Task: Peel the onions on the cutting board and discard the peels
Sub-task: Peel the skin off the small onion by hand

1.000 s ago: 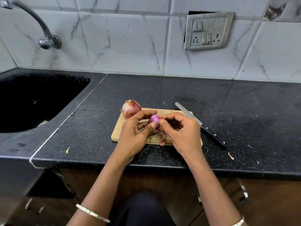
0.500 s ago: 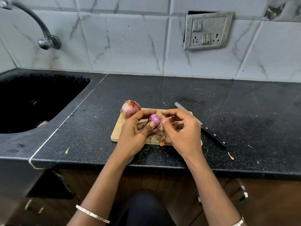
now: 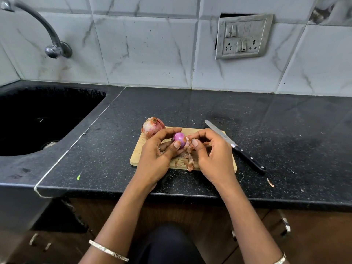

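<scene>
Head view, items left to right.

1. Sink point(image 3: 89, 103), at the counter's point(image 3: 190, 107) left end. Unchanged.
2. Unpeeled onion point(image 3: 152, 126), on the far left corner of the board point(image 3: 139, 155), just beside the left hand. Same place as a second ago.
3. Left hand point(image 3: 156, 155), grasping the small onion point(image 3: 180, 139): thumb across its near face, fingers curled over the top. Same grip as before.
4. Small onion, held over the board's middle. More bare purple shows than a second ago.
5. Loose peels point(image 3: 190, 161), at the board's near edge, one strip overhanging it.
6. Right hand point(image 3: 213, 157), pinching a flap of skin at the small onion's right side. A second ago its thumb met the left thumb; now the two are apart.
7. Knife point(image 3: 236, 146), lying diagonally off the board's right edge. Not moved. Blade mark too small to read.
8. Peel scrap point(image 3: 270, 182), near the counter's front edge.
</scene>
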